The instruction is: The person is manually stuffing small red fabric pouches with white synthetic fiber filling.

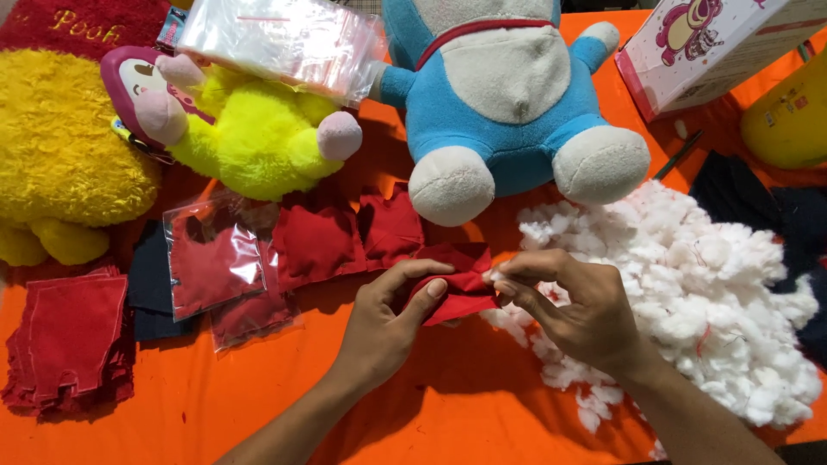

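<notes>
My left hand (388, 319) grips a small red fabric pouch (457, 280) just above the orange tablecloth (465, 405), thumb on top. My right hand (573, 310) pinches a tuft of white stuffing at the pouch's right edge, fingers closed on it. A big pile of white stuffing (689, 293) lies just right of my right hand. Several stuffed red pouches (345, 237) lie left of the held one.
A blue and white plush toy (508, 95) sits behind my hands. A yellow plush (250, 138) and a larger yellow one (60, 146) lie at left. Clear plastic bags (284, 39), a bagged red pouch (211, 263), flat red fabric pieces (69, 340), a pink-white box (698, 43) and dark cloth (758, 202) surround them.
</notes>
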